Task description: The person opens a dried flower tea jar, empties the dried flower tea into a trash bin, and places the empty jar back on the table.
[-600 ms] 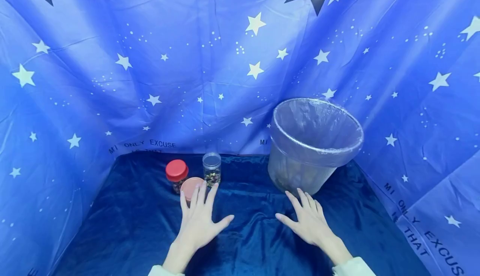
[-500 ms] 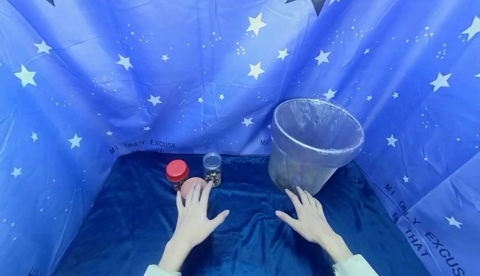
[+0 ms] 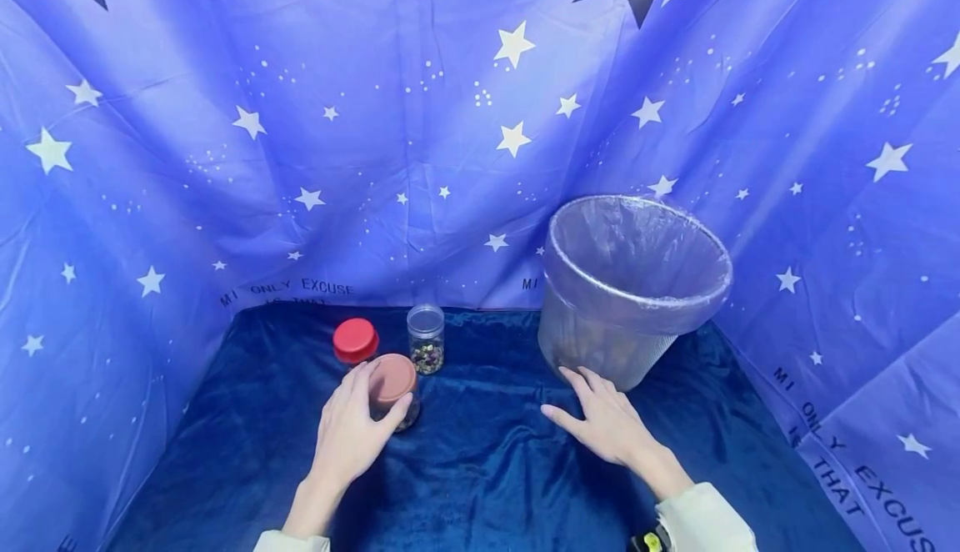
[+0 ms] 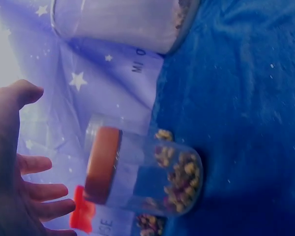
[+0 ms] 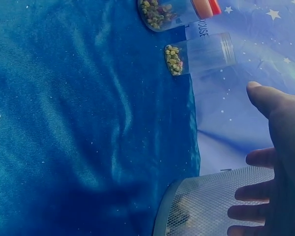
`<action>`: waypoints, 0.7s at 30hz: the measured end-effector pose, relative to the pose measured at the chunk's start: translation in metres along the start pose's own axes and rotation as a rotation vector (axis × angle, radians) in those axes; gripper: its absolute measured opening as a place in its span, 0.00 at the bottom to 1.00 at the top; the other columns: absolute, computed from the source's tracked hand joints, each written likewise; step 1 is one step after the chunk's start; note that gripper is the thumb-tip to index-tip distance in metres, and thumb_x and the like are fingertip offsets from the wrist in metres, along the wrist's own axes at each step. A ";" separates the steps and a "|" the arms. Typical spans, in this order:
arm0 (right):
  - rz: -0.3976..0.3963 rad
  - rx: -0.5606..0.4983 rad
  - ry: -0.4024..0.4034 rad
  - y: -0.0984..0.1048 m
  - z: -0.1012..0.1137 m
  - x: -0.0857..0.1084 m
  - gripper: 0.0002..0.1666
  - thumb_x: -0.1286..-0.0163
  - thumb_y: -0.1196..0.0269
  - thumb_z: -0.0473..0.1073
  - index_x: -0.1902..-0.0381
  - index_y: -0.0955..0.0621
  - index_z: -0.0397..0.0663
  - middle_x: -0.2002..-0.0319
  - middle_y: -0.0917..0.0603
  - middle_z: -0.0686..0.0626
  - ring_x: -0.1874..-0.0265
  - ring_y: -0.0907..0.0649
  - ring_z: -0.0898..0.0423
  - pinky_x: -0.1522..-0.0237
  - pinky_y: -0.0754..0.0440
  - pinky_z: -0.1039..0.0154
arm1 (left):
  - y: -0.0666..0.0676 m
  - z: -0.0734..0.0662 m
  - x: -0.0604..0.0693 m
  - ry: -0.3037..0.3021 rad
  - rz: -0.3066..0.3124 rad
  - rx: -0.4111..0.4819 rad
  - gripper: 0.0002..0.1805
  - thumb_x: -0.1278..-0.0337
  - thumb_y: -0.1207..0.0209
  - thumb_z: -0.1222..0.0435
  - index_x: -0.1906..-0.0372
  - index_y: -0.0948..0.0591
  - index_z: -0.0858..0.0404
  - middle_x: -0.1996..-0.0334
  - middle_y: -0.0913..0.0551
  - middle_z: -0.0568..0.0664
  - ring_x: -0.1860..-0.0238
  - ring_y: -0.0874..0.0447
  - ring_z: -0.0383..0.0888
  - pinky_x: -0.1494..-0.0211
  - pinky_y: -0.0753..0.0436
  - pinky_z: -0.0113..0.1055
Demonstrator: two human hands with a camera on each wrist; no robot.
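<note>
My left hand (image 3: 348,431) is beside a clear jar with an orange-brown lid (image 3: 393,378), its thumb and fingers spread around the lid. In the left wrist view a gap shows between those fingers (image 4: 46,191) and the jar (image 4: 137,172), which holds what look like dried flower buds. Just behind stands a red-lidded jar (image 3: 355,340), partly hidden by the hand. A clear jar without a lid (image 3: 426,343), with similar buds at its bottom, stands to the right. My right hand (image 3: 603,423) hovers with spread fingers in front of a wastebasket (image 3: 592,339), holding nothing.
The mesh wastebasket, lined with a clear bag (image 3: 637,302), stands at the back right. Dark blue velvety cloth (image 3: 495,469) covers the table. Blue star-printed curtains (image 3: 420,160) close off the back and both sides.
My left hand has drawn back and left, then turned sideways to the orange-lidded jar, uncovering its lid. The right hand has shifted slightly left. The jars and wastebasket stand in place.
</note>
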State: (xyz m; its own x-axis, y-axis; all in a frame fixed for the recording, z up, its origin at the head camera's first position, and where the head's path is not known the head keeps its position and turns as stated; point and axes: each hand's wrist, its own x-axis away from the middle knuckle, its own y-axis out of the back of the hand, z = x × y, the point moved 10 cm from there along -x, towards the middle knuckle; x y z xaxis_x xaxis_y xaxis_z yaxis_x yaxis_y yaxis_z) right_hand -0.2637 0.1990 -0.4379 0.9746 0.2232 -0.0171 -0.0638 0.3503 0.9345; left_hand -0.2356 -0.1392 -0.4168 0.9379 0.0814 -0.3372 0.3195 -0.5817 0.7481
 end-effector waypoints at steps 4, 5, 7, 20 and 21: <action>0.001 0.012 0.022 0.000 0.005 -0.004 0.48 0.34 0.47 0.74 0.29 0.31 0.47 0.32 0.30 0.35 0.34 0.29 0.33 0.39 0.31 0.33 | 0.000 0.015 0.001 0.057 0.024 0.013 0.39 0.45 0.36 0.44 0.34 0.28 0.64 0.38 0.23 0.62 0.39 0.23 0.61 0.41 0.26 0.60; 0.004 0.011 0.026 0.000 0.006 -0.005 0.48 0.34 0.47 0.74 0.29 0.31 0.47 0.32 0.29 0.35 0.34 0.28 0.33 0.38 0.31 0.34 | -0.001 0.019 0.002 0.073 0.033 0.013 0.40 0.44 0.36 0.44 0.33 0.28 0.64 0.38 0.23 0.62 0.39 0.23 0.61 0.41 0.26 0.61; 0.008 0.008 0.038 0.001 0.008 -0.007 0.47 0.34 0.46 0.73 0.29 0.31 0.47 0.32 0.29 0.36 0.34 0.28 0.34 0.37 0.32 0.34 | -0.002 0.026 0.002 0.098 0.055 0.003 0.41 0.44 0.38 0.43 0.32 0.30 0.65 0.37 0.24 0.63 0.39 0.24 0.62 0.41 0.26 0.61; 0.065 -0.009 0.124 0.002 0.017 -0.013 0.44 0.33 0.40 0.65 0.30 0.32 0.43 0.33 0.29 0.35 0.35 0.28 0.33 0.38 0.31 0.34 | -0.019 0.060 0.010 0.156 0.202 -0.060 0.49 0.46 0.40 0.37 0.29 0.35 0.67 0.37 0.25 0.68 0.39 0.24 0.65 0.42 0.27 0.63; 0.068 -0.010 0.127 0.002 0.017 -0.013 0.44 0.33 0.40 0.64 0.30 0.32 0.42 0.33 0.29 0.35 0.35 0.28 0.33 0.38 0.31 0.34 | -0.019 0.061 0.010 0.155 0.207 -0.062 0.49 0.46 0.40 0.37 0.29 0.35 0.67 0.37 0.25 0.68 0.39 0.24 0.65 0.41 0.27 0.63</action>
State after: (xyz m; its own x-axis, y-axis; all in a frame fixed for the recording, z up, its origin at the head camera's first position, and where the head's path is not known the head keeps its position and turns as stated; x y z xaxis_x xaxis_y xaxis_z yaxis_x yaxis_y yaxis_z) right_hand -0.2728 0.1817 -0.4299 0.9329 0.3600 0.0011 -0.1321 0.3393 0.9314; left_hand -0.2403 -0.1763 -0.4696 0.9921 0.0914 -0.0854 0.1218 -0.5482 0.8274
